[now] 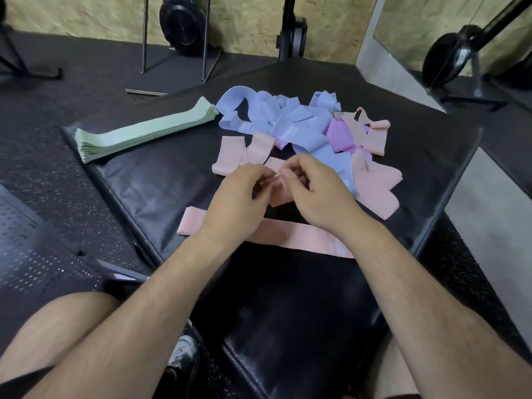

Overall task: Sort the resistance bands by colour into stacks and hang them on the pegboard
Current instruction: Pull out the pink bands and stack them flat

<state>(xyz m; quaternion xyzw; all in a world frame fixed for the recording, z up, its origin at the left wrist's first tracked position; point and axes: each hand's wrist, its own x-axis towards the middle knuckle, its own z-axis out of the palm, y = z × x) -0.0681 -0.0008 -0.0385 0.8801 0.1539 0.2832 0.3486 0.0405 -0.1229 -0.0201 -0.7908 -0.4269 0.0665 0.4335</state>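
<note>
Pink band (280,198) is pinched by both hands, the left hand (236,197) and right hand (316,194) close together with fingers curled on it, just above the black padded worktop (161,180). A second pink strip (288,239) lies flat under the wrists. The green stack (138,131) sits neatly at the far left, well apart from the jumbled pile (288,122) of blue, purple and pink bands beyond the hands.

Green bands (144,133) are stacked left of the tangled blue, purple and pink pile (288,125); one pink band (288,239) is laid flat before it.
</note>
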